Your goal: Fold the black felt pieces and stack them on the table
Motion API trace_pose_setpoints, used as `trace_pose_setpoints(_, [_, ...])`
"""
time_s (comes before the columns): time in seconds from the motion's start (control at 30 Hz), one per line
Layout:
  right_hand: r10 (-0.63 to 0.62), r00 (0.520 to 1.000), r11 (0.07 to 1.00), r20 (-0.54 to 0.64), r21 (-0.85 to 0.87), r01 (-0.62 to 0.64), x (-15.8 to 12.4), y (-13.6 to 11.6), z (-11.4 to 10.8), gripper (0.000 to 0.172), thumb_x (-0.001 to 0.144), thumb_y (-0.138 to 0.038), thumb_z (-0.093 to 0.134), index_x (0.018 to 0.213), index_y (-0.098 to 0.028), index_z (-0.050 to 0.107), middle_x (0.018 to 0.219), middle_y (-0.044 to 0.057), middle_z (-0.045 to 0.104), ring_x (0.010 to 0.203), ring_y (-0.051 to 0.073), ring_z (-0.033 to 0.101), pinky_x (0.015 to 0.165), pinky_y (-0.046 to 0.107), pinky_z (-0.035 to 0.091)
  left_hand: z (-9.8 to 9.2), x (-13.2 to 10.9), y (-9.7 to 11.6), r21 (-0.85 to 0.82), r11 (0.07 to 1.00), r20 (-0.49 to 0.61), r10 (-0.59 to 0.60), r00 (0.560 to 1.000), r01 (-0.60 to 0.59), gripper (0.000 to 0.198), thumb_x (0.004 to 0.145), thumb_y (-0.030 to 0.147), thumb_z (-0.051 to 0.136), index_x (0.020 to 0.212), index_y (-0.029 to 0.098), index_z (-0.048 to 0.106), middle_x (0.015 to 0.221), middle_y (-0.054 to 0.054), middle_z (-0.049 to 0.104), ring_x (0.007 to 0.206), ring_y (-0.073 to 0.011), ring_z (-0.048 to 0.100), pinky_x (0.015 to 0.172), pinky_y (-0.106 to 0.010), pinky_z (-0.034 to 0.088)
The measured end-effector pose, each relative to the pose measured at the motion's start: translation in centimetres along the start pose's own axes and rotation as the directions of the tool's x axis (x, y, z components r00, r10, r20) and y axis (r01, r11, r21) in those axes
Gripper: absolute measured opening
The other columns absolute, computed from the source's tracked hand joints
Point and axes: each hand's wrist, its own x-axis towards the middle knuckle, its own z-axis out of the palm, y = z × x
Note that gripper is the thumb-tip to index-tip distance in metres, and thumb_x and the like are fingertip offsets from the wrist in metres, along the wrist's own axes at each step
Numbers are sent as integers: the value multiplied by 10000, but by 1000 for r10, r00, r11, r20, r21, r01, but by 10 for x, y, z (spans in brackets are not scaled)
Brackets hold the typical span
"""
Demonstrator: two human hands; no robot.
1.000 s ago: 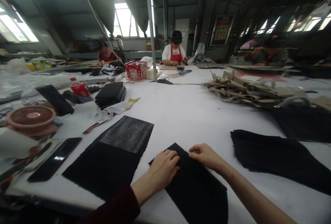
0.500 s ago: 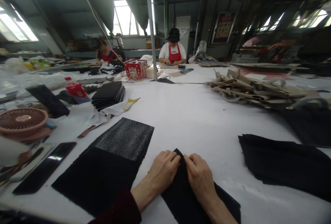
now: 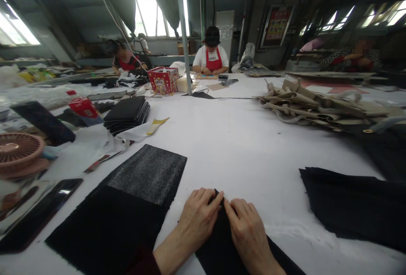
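Observation:
A piece of black fabric (image 3: 218,241) lies folded on the white table in front of me, its narrow far end under my fingers. My left hand (image 3: 201,213) is closed on that end from the left, fingers curled over the edge. From the right, my right hand (image 3: 247,228) pinches the same end, its fingertips almost touching those of the left. The near part of the fabric runs out of view at the bottom. Left of my hands lies a stack of black fabric pieces (image 3: 111,224) with a grey, fuzzy-looking piece (image 3: 149,173) showing at its far end.
More black fabric (image 3: 355,203) lies at right, below a heap of tan pieces (image 3: 317,105). On the left are a phone (image 3: 41,215), a pink fan (image 3: 19,152), a cutter-like tool (image 3: 101,160) and folded black pieces (image 3: 127,114). Co-workers sit across the table (image 3: 228,139).
My view has tilted and shifted slightly, so the table things sit a little differently. Both hands stay at the fabric's far end; the left fingers have shifted slightly over its tip.

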Motion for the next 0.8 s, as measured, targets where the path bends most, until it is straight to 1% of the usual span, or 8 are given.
trace_pose_setpoints(0.17, [-6,1000,1000,-11,16,6,1,-1,0,372,916,-10,354,1195,-136,566,857,74,555,781,217,497,709,368,400,0,2,0,-11,1000,5,-15,1000,15,394,952,157,451,1333,235,518,1095,-82,591,978,-235,553,850,-403,481])
trace_pose_setpoints(0.47, [1,1000,1000,-23,28,0,1,1,-1,342,936,-25,353,1156,-145,586,858,73,555,788,211,500,719,358,395,0,0,-1,-42,999,11,-32,999,33,371,960,176,452,1321,219,522,1114,-89,580,995,-242,540,862,-418,487])
trace_pose_setpoints(0.7, [-17,997,999,-71,28,19,1,1,3,290,956,-56,360,1103,-97,607,840,72,538,767,203,472,692,347,375,1,0,0,-38,998,-5,-49,999,49,353,952,163,473,1298,200,532,1118,-82,579,1002,-237,535,870,-415,493])
trace_pose_setpoints(0.8, [-19,997,999,-70,31,21,1,1,3,289,954,-52,358,1088,-88,612,846,73,535,773,203,468,699,348,371,3,0,0,-40,998,-6,-55,998,55,357,954,169,476,1306,201,525,1124,-79,578,1007,-235,532,874,-412,495])
